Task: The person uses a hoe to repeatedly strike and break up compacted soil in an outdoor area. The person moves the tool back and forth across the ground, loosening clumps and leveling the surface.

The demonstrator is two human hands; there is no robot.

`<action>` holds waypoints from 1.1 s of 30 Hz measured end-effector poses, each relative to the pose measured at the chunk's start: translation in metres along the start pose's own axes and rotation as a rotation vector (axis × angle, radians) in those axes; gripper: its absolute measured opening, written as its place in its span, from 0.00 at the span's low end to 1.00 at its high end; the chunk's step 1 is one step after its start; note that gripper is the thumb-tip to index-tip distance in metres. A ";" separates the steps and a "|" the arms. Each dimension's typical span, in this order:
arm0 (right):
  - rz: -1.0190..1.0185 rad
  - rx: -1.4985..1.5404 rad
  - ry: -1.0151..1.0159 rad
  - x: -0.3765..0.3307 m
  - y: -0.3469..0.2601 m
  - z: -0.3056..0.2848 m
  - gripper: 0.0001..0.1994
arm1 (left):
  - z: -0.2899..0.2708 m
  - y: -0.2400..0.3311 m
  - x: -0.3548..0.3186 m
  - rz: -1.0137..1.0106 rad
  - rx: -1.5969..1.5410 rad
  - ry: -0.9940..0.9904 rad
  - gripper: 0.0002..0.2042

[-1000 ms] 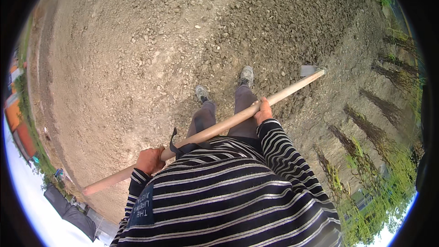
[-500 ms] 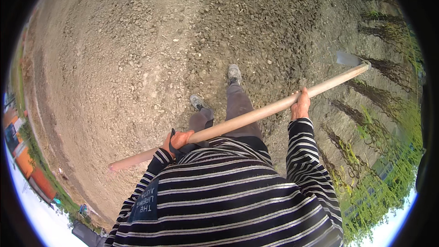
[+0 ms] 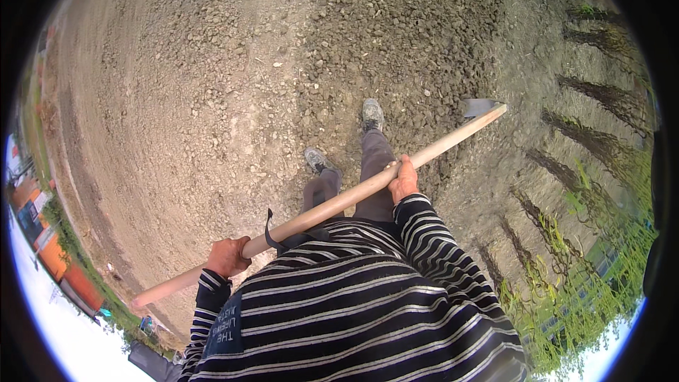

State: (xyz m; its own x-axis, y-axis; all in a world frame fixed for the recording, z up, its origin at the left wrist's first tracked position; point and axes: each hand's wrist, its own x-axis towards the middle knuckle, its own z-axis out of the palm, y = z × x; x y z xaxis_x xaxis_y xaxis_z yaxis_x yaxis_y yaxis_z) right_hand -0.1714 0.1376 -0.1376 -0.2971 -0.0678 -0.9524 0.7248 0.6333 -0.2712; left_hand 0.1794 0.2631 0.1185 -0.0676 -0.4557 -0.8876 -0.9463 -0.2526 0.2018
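Observation:
I hold a long wooden-handled hoe (image 3: 332, 206) across my body with both hands. My left hand (image 3: 228, 257) grips the handle near its butt end at the lower left. My right hand (image 3: 404, 180) grips it about halfway along. The grey metal blade (image 3: 479, 107) sits at the far right end, over loose cloddy soil. My two grey shoes (image 3: 373, 114) stand on the tilled earth below the handle. My striped sleeves and shirt fill the lower middle of the view.
Tilled brown soil (image 3: 233, 78) stretches ahead and to the left. Rows of green plants in furrows (image 3: 566, 240) run along the right side. Orange and red buildings (image 3: 49, 255) show at the far left rim.
The hoe has swung back down and leftward; its blade dropped from the far right toward the soil nearer my feet. My right hand slid back closer to my body.

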 end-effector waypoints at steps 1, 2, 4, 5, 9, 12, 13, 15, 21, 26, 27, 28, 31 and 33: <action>-0.052 0.055 0.019 -0.005 -0.011 -0.004 0.07 | 0.007 -0.001 0.008 0.042 -0.037 0.036 0.10; -0.102 0.057 0.009 -0.010 -0.022 -0.009 0.08 | 0.015 0.000 0.016 0.075 -0.072 0.032 0.11; -0.284 -0.041 0.182 -0.019 -0.043 -0.016 0.10 | 0.028 -0.001 0.034 0.135 -0.043 -0.016 0.11; -0.353 -0.081 0.166 -0.025 -0.050 -0.020 0.13 | 0.035 -0.002 0.040 0.164 -0.075 -0.011 0.11; -0.541 -0.365 0.206 -0.047 -0.043 -0.031 0.29 | 0.047 -0.022 0.055 0.091 0.109 0.011 0.12; -0.589 -0.606 0.157 -0.047 0.005 -0.029 0.36 | 0.042 -0.047 0.040 -0.058 0.062 -0.093 0.13; -0.639 -0.740 0.224 -0.042 0.028 -0.027 0.39 | 0.040 -0.052 0.025 -0.065 -0.074 -0.160 0.13; -0.459 -0.980 0.212 -0.020 0.057 -0.024 0.36 | 0.046 -0.051 -0.006 -0.121 -0.519 -0.425 0.16; -0.097 -0.297 0.042 0.024 0.062 -0.025 0.12 | 0.064 -0.027 -0.036 -0.009 -0.052 -0.005 0.14; -0.002 0.150 -0.124 -0.026 0.012 -0.044 0.07 | 0.068 -0.022 -0.008 -0.060 0.101 -0.151 0.13; -0.056 0.150 -0.213 -0.035 -0.004 -0.047 0.09 | 0.070 -0.018 -0.002 -0.023 0.079 -0.038 0.12; -0.072 0.271 -0.245 -0.042 -0.018 -0.050 0.07 | 0.070 -0.016 0.007 0.015 0.034 0.010 0.11; -0.215 0.254 -0.271 -0.049 -0.060 -0.056 0.08 | 0.067 -0.006 0.041 0.144 0.066 0.053 0.10; -0.315 0.214 -0.292 -0.040 -0.077 -0.055 0.09 | 0.063 0.002 0.055 0.189 0.000 0.108 0.10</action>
State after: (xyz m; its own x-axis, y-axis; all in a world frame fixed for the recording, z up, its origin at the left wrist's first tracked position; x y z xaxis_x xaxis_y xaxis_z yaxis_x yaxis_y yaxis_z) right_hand -0.2493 0.1336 -0.0708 -0.3583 -0.4644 -0.8099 0.7481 0.3762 -0.5467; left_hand 0.1541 0.2916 0.0436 -0.2095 -0.5840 -0.7842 -0.9201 -0.1536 0.3602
